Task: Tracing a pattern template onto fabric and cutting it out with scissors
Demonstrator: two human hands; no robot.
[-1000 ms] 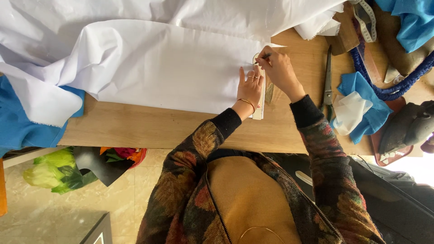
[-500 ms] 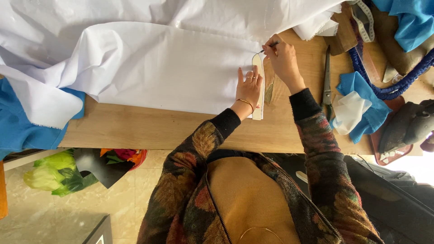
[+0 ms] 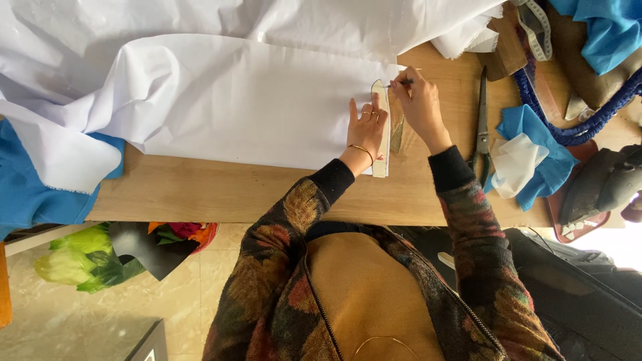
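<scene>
Head view: your left hand point(image 3: 366, 127) presses flat, fingers spread, on a narrow curved-tip pattern strip point(image 3: 381, 144) at the edge of smooth white cloth point(image 3: 247, 107). Your right hand point(image 3: 418, 103) pinches a thin pencil point(image 3: 400, 83) at the strip's tip. Metal scissors point(image 3: 482, 120) and crumpled blue fabric point(image 3: 535, 157) lie rightward on the wooden table point(image 3: 221, 194).
</scene>
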